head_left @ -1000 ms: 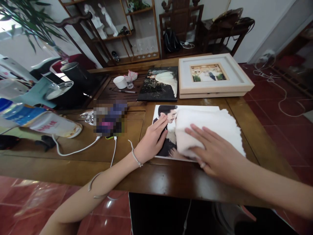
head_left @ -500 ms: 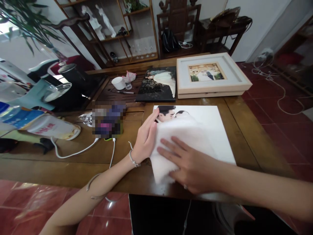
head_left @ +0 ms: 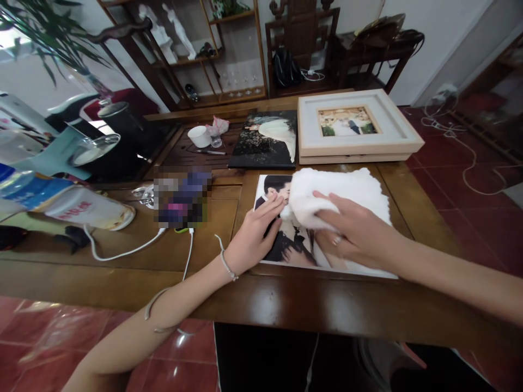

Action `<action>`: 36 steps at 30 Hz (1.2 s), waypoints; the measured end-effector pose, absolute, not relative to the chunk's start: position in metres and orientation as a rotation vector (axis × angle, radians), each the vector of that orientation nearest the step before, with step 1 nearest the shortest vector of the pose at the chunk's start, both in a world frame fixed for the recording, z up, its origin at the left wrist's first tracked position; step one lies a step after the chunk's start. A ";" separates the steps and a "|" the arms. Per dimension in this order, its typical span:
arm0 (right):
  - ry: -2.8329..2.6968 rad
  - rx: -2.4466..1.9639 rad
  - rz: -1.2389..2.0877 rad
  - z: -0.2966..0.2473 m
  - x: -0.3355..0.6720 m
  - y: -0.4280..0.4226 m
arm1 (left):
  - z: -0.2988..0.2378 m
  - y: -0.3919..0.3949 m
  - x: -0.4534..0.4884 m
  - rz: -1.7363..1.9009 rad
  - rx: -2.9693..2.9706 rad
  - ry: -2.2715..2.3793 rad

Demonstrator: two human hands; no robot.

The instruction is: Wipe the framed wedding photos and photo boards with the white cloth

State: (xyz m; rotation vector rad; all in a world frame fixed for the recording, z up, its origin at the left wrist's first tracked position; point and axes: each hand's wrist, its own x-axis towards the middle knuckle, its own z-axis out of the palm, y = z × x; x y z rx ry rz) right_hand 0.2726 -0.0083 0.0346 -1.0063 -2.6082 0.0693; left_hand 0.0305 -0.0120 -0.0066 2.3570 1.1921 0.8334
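Observation:
A large photo print (head_left: 292, 245) of a couple lies flat near the front edge of the wooden table (head_left: 204, 223). My left hand (head_left: 255, 234) rests flat on the print's left edge, fingers stretched out. My right hand (head_left: 353, 234) presses a white cloth (head_left: 339, 193) onto the print, fingers curled on the cloth's near part. The cloth covers the print's upper right area.
Behind the print lie a dark photo panel (head_left: 267, 140) and a pale framed picture (head_left: 355, 126). To the left are a white cable (head_left: 131, 249), a lying bottle (head_left: 61, 201), a white cup (head_left: 200, 136) and a kettle (head_left: 118, 117). Shelves and chairs stand behind.
My right hand slid the cloth from the print's near left corner up and to the right. My left hand shifted slightly right onto the print's edge.

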 end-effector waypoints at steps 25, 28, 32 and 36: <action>-2.577 -1.197 0.002 0.029 0.344 0.019 | -0.006 -0.013 0.031 0.874 2.324 1.212; -2.618 -0.923 -0.064 0.021 0.336 -0.012 | -0.006 -0.012 0.031 0.891 2.314 1.203; -2.636 -0.818 0.053 0.018 0.314 -0.073 | -0.006 -0.011 0.030 0.880 2.323 1.200; -2.638 -0.750 0.023 0.022 0.302 -0.108 | -0.006 -0.010 0.029 0.841 2.364 1.200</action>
